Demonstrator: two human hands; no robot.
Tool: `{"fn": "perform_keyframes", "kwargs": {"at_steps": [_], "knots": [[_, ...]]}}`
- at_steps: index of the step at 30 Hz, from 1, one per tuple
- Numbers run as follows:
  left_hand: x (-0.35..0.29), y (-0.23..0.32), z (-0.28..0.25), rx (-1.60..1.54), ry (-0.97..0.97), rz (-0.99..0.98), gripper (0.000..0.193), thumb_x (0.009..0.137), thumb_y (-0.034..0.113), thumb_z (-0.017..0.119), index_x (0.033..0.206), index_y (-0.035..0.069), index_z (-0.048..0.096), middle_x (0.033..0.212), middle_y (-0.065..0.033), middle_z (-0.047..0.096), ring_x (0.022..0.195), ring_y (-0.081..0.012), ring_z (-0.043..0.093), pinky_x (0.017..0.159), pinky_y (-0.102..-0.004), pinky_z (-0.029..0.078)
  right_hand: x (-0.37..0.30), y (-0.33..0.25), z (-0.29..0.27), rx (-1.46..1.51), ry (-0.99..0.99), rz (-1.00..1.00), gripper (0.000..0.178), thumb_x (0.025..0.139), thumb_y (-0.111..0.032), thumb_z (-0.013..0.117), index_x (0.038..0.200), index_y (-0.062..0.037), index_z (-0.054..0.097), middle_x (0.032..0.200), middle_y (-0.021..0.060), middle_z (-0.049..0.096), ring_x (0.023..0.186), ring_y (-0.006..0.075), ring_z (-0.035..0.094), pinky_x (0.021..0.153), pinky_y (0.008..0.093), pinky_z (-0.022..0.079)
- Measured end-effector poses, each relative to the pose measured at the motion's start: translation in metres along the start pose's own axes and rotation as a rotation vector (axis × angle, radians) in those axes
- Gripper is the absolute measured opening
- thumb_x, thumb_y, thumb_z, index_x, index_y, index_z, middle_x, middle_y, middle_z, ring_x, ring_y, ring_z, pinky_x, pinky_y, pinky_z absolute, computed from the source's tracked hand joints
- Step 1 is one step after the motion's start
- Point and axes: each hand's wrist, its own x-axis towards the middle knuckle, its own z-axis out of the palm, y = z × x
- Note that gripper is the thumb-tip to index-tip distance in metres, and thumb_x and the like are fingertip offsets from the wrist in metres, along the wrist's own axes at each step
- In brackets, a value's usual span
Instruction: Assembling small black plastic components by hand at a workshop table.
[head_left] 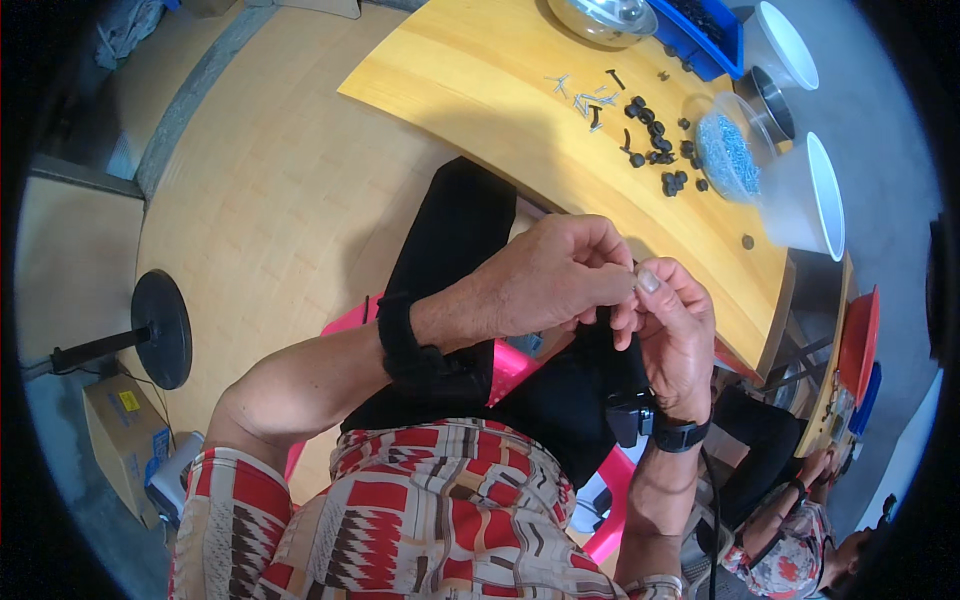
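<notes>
My left hand [560,275] and my right hand [677,318] meet above my lap, just off the near edge of the wooden table [450,75]. Thumb and fingers of each are pinched together, tip against tip. Whatever they hold is too small and too covered by the fingers to name. Beyond them on the tabletop lie several small black round parts [655,130], loosely grouped. Beside these, a scatter of thin silver screws or pins [592,100] is spread out.
A clear tub of small silvery pieces [728,155] stands at the table's right, beside white buckets [808,200] and a metal cup [768,105]. A steel bowl [605,22] and blue bin [705,40] are at the far edge. Another person [790,540] sits at lower right.
</notes>
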Motion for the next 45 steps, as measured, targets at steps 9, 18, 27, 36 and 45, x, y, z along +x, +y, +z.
{"fn": "perform_keyframes", "kwargs": {"at_steps": [9, 18, 27, 36, 45], "knots": [[-0.005, 0.0, 0.005, -0.014, -0.075, 0.024, 0.013, 0.082, 0.019, 0.051, 0.082, 0.006, 0.05, 0.064, 0.0014, 0.053, 0.052, -0.0034, 0.049, 0.043, -0.0175, 0.038, -0.011, 0.002, 0.007, 0.195, -0.067, 0.083, 0.015, 0.084, -0.019, 0.053, 0.083, -0.0039, 0.051, 0.063, 0.0033, 0.053, 0.051, 0.0109, 0.052, 0.039, 0.022, 0.041], [-0.017, 0.005, 0.016, 0.106, -0.076, 0.085, 0.013, 0.081, 0.016, 0.046, 0.081, 0.004, 0.05, 0.056, 0.0011, 0.05, 0.046, -0.0042, 0.046, 0.041, -0.0185, 0.035, -0.03, -0.004, 0.01, 0.261, -0.057, 0.061, 0.013, 0.083, -0.016, 0.051, 0.083, -0.0028, 0.051, 0.065, 0.0041, 0.053, 0.051, 0.011, 0.051, 0.039, 0.0219, 0.041], [-0.023, 0.007, 0.02, 0.147, -0.09, 0.123, 0.013, 0.081, 0.016, 0.046, 0.081, 0.003, 0.05, 0.059, 0.0013, 0.05, 0.048, -0.0041, 0.046, 0.042, -0.0185, 0.036, -0.045, -0.009, 0.012, -0.21, 0.018, -0.227, 0.013, 0.085, -0.01, 0.051, 0.09, 0.0013, 0.055, 0.075, 0.0064, 0.058, 0.057, 0.0086, 0.054, 0.044, 0.02, 0.045], [-0.02, 0.002, 0.023, 0.154, -0.084, 0.212, 0.009, 0.078, 0.006, 0.048, 0.084, 0.0, 0.049, 0.071, 0.0004, 0.051, 0.058, -0.0028, 0.046, 0.05, -0.0183, 0.038, -0.042, -0.006, 0.005, -0.117, 0.037, -0.164, 0.021, 0.085, -0.022, 0.055, 0.083, -0.0012, 0.055, 0.07, 0.0037, 0.056, 0.056, 0.0076, 0.052, 0.044, 0.0186, 0.044], [-0.018, -0.001, 0.023, 0.149, -0.107, 0.26, 0.011, 0.08, 0.004, 0.049, 0.089, 0.0, 0.049, 0.073, -0.0002, 0.053, 0.062, -0.0032, 0.048, 0.054, -0.0182, 0.04, -0.045, -0.007, 0.006, -0.088, 0.083, -0.13, 0.018, 0.085, -0.018, 0.056, 0.082, 0.0, 0.058, 0.067, 0.0034, 0.058, 0.054, 0.0065, 0.052, 0.043, 0.0186, 0.043]]}}
